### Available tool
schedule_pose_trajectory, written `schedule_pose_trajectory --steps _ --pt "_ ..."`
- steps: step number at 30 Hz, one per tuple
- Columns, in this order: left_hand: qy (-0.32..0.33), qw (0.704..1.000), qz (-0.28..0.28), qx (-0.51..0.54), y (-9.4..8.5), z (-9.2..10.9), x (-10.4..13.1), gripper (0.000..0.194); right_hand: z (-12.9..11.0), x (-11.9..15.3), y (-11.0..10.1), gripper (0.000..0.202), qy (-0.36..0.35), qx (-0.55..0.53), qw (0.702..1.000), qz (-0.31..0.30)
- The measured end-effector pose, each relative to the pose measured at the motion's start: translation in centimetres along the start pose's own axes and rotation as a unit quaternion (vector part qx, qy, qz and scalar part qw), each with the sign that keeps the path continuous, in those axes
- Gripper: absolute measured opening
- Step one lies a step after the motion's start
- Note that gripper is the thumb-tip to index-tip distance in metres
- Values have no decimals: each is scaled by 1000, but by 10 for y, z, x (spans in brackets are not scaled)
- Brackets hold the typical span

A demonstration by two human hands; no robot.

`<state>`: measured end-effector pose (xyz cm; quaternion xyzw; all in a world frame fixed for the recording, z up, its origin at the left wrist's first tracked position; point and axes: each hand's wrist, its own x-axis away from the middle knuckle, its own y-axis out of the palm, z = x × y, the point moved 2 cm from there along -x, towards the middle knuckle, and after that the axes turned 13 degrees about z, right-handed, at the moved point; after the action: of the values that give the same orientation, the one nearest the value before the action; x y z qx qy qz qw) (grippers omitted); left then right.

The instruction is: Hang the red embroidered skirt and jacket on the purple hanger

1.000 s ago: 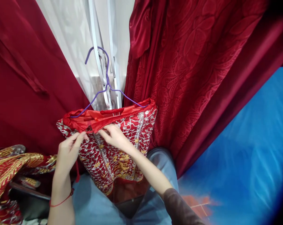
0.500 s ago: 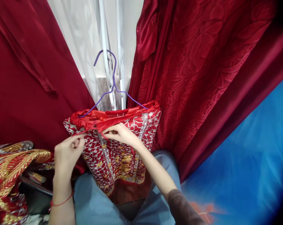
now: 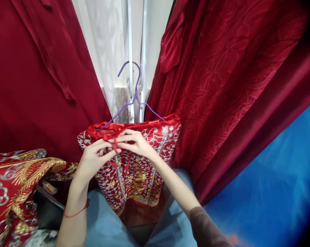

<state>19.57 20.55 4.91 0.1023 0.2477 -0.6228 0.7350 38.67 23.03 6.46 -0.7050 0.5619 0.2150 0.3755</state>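
A red garment (image 3: 139, 171) with silver and gold embroidery hangs on a purple wire hanger (image 3: 138, 82), its gathered waistband at the top. At the front of the waistband, my left hand (image 3: 95, 156) pinches a thin red ribbon (image 3: 115, 145). My right hand (image 3: 134, 142) meets it from the other side, and the ribbon runs around its fingers, crossing itself between the two hands. The fingertips of both hands nearly touch. A red bracelet cord (image 3: 76, 214) circles my left wrist.
Dark red cloth (image 3: 41, 85) hangs on the left and patterned red fabric (image 3: 216, 75) on the right. Pale metal bars (image 3: 130, 41) stand behind the hanger. Another embroidered piece (image 3: 23, 185) lies at lower left. Blue material (image 3: 268, 171) covers the lower right.
My hands were apart, each drawing on the ribbon at the waistband. They have come together, with the ribbon now crossed at the fingers. The view has shifted slightly left.
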Motion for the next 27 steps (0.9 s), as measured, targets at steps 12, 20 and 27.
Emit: schedule_pose_trajectory --steps 12,20,27 --pt "-77 995 -11 61 8 -18 -7 21 -1 6 15 38 -200 333 921 -20" --pt "-76 992 54 87 15 -15 -2 25 -1 5 11 25 -114 358 926 31" --pt "90 964 174 -181 -5 -17 -8 16 5 0 -9 17 -82 413 904 73"
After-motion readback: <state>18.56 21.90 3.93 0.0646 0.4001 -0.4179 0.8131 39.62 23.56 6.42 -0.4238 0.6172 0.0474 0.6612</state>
